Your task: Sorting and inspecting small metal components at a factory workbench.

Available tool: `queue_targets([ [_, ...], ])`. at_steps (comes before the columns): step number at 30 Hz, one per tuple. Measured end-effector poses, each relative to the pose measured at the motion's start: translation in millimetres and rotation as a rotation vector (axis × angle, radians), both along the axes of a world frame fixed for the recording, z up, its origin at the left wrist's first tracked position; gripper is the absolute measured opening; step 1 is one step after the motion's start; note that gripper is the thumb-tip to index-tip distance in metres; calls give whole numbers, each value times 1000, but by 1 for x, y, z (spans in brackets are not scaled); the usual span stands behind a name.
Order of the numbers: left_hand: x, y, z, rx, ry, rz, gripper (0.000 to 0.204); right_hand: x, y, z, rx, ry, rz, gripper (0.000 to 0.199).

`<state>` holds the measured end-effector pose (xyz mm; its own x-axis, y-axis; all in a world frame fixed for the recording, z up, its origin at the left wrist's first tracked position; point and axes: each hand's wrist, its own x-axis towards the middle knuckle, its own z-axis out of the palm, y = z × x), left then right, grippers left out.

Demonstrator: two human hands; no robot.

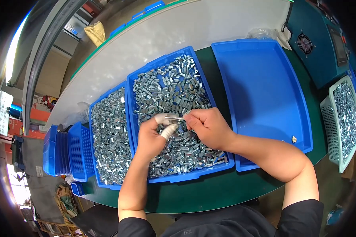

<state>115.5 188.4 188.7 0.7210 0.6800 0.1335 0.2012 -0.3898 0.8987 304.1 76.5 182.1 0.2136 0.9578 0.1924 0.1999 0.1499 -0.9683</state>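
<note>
Near the centre of the frame, the left hand, two fingers capped in white, and the right hand meet over the middle blue tray, each pinching an end of a small metal piece held just above the heap. That tray is heaped with shiny metal pieces, and so is the tray to its left. The wide tray on the right holds only one lone piece near its lower corner, so I'd judge the sorting barely begun. A white basket of similar pieces stands at the far right.
</note>
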Motion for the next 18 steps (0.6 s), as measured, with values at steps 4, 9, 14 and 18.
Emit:
queue_targets([
  [4, -9, 0, 1, -243, -132, 66, 20, 3, -1, -2, 24, -24, -8, 34],
  [9, -14, 0, 8, -321, -211, 83, 22, 4, -3, 6, -29, -43, 16, 34],
  [14, -9, -5, 8, -276, -226, 118, 30, 3, -4, 7, -6, -41, 26, 32],
  [18, -10, -7, 4, -83, -164, 219, 34, 1, -4, 5, -5, -72, 40, 31],
])
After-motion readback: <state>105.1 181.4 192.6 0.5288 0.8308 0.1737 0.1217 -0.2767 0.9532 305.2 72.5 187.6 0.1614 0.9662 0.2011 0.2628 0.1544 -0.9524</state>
